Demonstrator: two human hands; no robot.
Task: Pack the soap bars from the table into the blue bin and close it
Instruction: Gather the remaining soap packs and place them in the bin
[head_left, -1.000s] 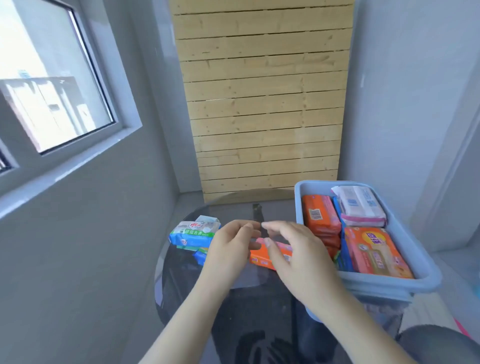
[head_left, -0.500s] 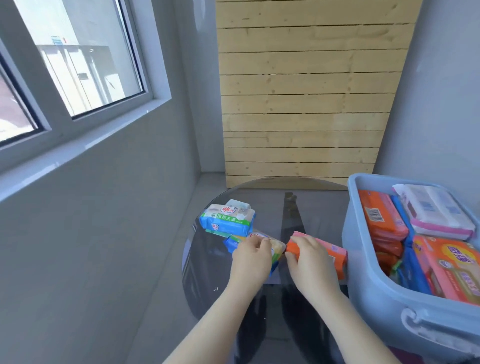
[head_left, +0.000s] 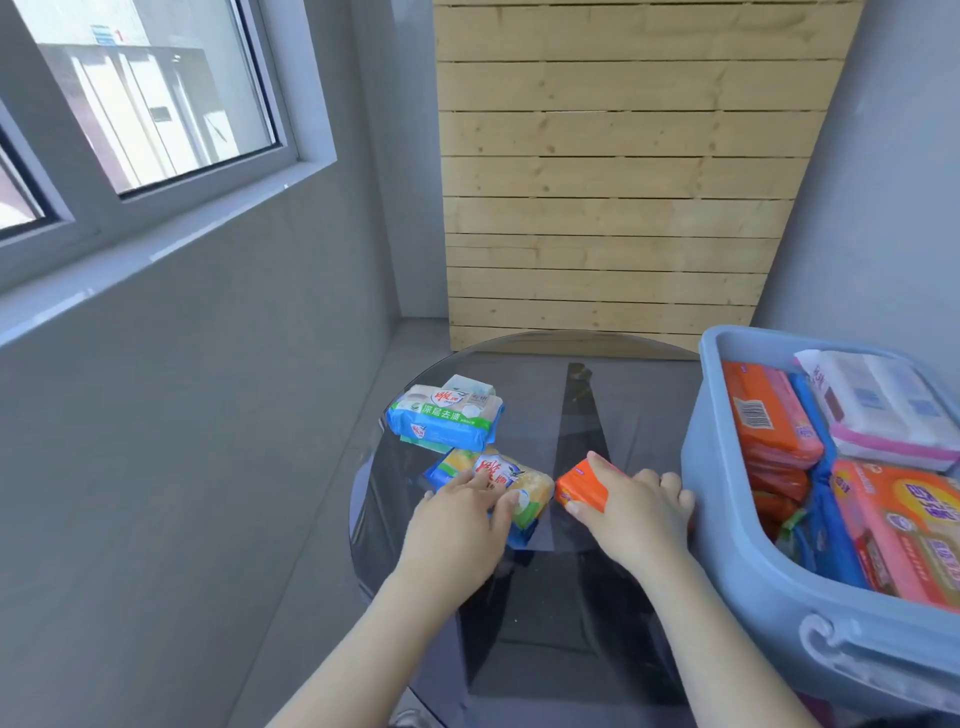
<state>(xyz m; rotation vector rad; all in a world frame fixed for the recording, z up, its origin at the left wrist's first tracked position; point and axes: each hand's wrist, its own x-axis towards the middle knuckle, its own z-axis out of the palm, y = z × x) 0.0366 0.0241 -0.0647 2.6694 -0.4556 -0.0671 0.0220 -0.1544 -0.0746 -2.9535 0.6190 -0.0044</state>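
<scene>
An orange soap bar (head_left: 581, 487) lies near the glass table's (head_left: 613, 597) right edge, just beside the open blue bin (head_left: 737, 525), which holds orange, pink and white packs. A yellow-and-blue wrapped bar (head_left: 511, 480) lies left of it; a blue-green pack (head_left: 447, 418) sits behind, toward the left edge.

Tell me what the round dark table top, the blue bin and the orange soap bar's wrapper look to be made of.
Round dark table top: looks like tinted glass; glossy, see-through.
Blue bin: moulded plastic, matte, smooth rounded rim.
Orange soap bar, held by the right hand: probably a printed film or paper wrapper; slight sheen.
</scene>
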